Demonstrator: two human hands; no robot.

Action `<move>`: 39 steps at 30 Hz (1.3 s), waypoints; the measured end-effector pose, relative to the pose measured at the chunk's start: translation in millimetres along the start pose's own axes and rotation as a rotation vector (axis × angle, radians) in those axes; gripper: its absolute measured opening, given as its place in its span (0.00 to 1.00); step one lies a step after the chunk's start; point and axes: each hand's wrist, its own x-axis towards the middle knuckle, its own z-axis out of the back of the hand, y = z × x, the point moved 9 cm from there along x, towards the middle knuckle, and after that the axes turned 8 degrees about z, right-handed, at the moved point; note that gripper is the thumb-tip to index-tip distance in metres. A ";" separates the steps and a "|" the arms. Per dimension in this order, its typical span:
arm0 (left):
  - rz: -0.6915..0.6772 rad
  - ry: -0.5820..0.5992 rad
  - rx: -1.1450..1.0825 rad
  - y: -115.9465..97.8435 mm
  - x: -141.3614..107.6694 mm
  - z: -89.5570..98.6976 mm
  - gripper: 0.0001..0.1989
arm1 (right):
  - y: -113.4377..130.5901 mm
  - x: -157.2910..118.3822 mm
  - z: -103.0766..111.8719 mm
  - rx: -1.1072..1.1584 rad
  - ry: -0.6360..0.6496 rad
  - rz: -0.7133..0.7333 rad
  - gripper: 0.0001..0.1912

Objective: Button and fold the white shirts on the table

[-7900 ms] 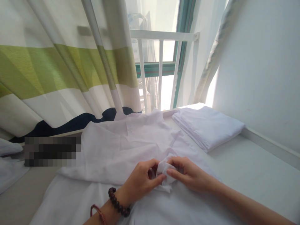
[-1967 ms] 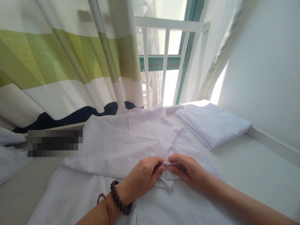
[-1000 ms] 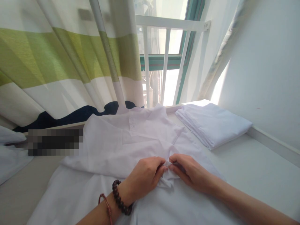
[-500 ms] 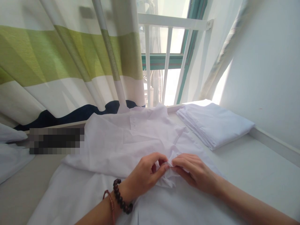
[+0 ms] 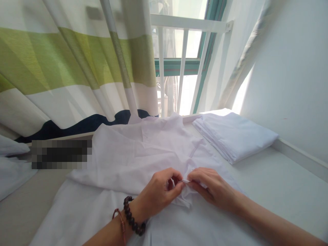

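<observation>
A white shirt [image 5: 115, 160] lies spread over the pale surface, its fabric creased around my fingers. My left hand [image 5: 164, 188], with a dark bead bracelet and a reddish cord at the wrist, pinches a small fold of the shirt between thumb and forefinger. Right beside it, my right hand [image 5: 211, 186] pinches the same bit of cloth from the other side. The fingertips of both hands nearly meet. Whether a button sits in that fold, I cannot tell.
A folded stack of white cloth [image 5: 238, 136] lies at the back right, by the wall. More white fabric [image 5: 12, 164] is at the left edge, beside a blurred-out dark patch [image 5: 61, 154]. Behind stand a striped curtain [image 5: 77, 61] and a white railing [image 5: 188, 24] before the window.
The pinched fold between my fingertips has shifted slightly and shows as a narrow strip now. Both hands stay in nearly the same place.
</observation>
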 end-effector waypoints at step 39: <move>-0.010 0.141 0.018 -4.8 -0.6 -4.6 0.03 | -0.7 -2.4 -10.8 0.047 0.112 -0.080 0.01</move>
